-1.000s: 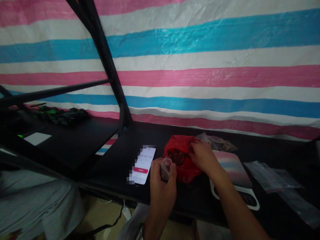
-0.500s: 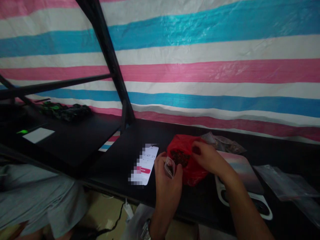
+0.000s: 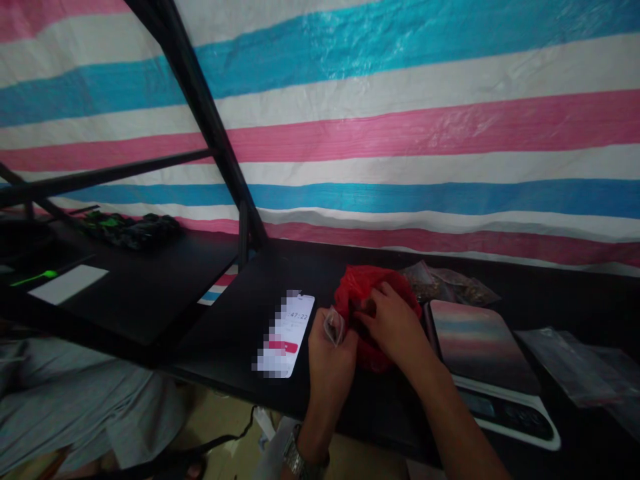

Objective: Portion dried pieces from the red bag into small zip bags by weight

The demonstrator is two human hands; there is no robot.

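Note:
My left hand point(image 3: 329, 370) is closed round a small clear zip bag point(image 3: 334, 327), whose mouth gapes upward between thumb and fingers. Just right of it a red plastic bag point(image 3: 367, 277) stands on the black table, rolled open at the top. My right hand point(image 3: 397, 323) dips its bent fingers into that opening, the fingertips drawn together. What they pinch, if anything, is too dark to see. The bag's dark, grainy contents are mostly covered by this hand.
A kitchen scale point(image 3: 487, 347) stands right of the red bag. Filled clear bags point(image 3: 450, 283) lie behind it, flat clear bags point(image 3: 575, 367) to its right. A lit phone point(image 3: 290, 327) lies at left. Beyond the metal frame point(image 3: 200, 113), a person's grey clothing point(image 3: 110, 393) shows.
My right hand has moved left and down from the red bag's right rim into its opening, covering the contents. The left hand still holds the small bag. The view has shifted slightly.

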